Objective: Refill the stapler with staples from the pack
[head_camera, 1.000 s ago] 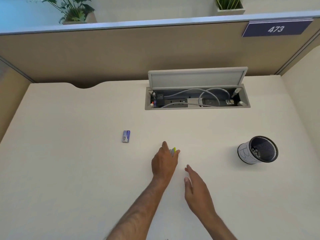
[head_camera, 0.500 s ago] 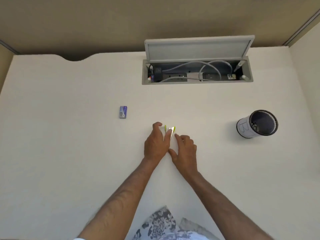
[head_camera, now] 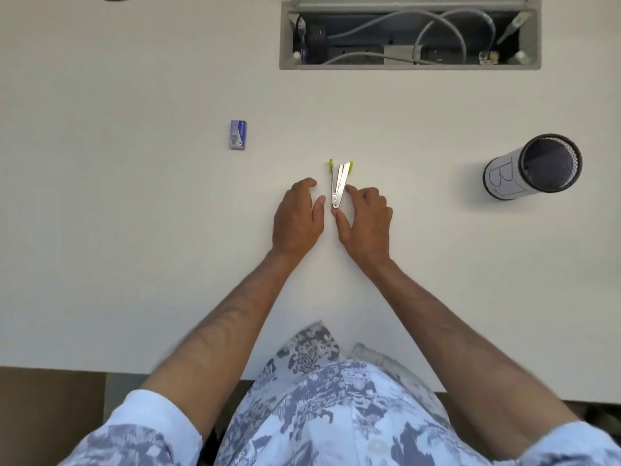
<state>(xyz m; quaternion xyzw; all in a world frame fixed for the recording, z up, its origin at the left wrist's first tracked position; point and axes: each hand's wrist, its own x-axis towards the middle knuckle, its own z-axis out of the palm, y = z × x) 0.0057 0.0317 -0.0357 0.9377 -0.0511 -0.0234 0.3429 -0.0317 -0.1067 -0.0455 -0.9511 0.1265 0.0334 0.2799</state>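
Observation:
A small metal stapler with lime-green ends lies on the white desk, spread open in a narrow V with its hinge toward me. My right hand pinches it, with the index finger on its right arm and the thumb at the hinge. Just left of the stapler rests my left hand, fingers loosely curled and holding nothing. The small blue staple pack lies flat on the desk, up and to the left of both hands, untouched.
A black mesh pen cup wrapped in white paper stands at the right. An open cable tray with plugs and grey cables is sunk into the desk at the back. The desk's front edge runs near my body.
The camera has tilted down. My left hand came off the stapler and my right hand took hold of it. The stapler now lies spread open in a V.

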